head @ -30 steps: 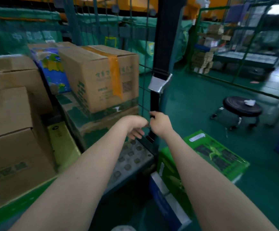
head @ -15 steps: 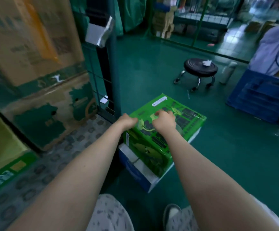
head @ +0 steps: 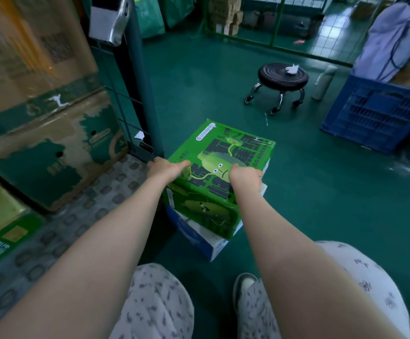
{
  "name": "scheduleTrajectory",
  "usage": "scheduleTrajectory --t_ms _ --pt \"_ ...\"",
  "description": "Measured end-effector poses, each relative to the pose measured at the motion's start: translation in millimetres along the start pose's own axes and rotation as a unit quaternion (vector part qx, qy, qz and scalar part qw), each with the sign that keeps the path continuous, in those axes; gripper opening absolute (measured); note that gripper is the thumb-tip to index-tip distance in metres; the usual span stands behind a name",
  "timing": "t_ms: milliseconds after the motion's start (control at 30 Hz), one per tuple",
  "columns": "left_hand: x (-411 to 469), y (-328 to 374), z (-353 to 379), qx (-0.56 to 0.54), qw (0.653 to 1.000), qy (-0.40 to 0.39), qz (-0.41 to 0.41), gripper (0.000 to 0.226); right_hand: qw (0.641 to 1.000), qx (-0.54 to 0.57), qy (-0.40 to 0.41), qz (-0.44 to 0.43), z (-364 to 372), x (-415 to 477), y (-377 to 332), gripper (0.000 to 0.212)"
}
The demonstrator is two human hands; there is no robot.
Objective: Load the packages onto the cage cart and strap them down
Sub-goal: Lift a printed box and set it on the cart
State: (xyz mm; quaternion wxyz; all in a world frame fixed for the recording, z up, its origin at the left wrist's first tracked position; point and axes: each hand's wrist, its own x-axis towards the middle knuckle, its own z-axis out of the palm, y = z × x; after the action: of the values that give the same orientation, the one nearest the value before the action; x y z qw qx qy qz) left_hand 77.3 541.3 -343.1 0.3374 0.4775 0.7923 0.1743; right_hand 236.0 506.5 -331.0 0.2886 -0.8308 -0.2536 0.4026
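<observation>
My left hand (head: 167, 167) curls over the near-left top edge of the green banana-print package (head: 238, 149) and my right hand (head: 244, 177) grips its right edge; it sits on a white-and-blue box (head: 199, 237) on the floor, just beside the cage cart (head: 96, 192). I'd work fingers under both sides before lifting, as the glossy wrap looks slippery. It lies flat, printed face up, corner toward the cart; the top looks near square, so I can't call a long axis.
</observation>
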Motion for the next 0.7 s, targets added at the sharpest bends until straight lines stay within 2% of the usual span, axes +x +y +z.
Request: scheduleTrajectory --t_ms 200,367,467,500,567,600,633,700 --pt "-23.4 -27.6 4.1 -0.008 1.0 -0.008 -0.011 0.093 0.996 -0.068 -0.014 -0.051 -8.9 -15.3 12.2 0.066" --pt "-34.6 -31.6 15.8 -0.03 0.998 -0.01 -0.06 0.083 0.98 -0.181 -0.005 -0.081 -9.9 -19.6 26.5 0.075" --pt "-38.2 -20.1 17.1 -0.018 0.997 0.005 -0.079 0.079 0.973 -0.222 -0.019 -0.06 -16.1 -18.0 32.4 0.075" --pt "-38.6 -17.9 18.1 -0.02 0.997 0.006 -0.08 0.078 0.975 -0.215 -0.036 -0.045 -21.3 -15.9 33.6 0.062" --pt "-40.4 -20.7 18.5 -0.028 0.997 0.007 -0.076 0.08 0.972 -0.219 -0.079 -0.036 -31.1 -14.4 36.7 0.015" --pt "-40.6 -23.9 18.0 -0.035 0.997 0.009 -0.072 0.081 0.972 -0.212 -0.094 -0.049 -34.0 -13.7 36.5 0.012" --pt "-42.7 -27.4 18.6 -0.043 0.997 0.014 -0.069 0.082 0.975 -0.189 -0.103 -0.059 -35.8 -13.4 35.7 0.02" --pt "-53.3 -34.4 22.2 -0.066 0.995 0.03 -0.073 0.081 0.983 -0.12 -0.135 -0.039 -37.7 -11.1 36.5 0.055"
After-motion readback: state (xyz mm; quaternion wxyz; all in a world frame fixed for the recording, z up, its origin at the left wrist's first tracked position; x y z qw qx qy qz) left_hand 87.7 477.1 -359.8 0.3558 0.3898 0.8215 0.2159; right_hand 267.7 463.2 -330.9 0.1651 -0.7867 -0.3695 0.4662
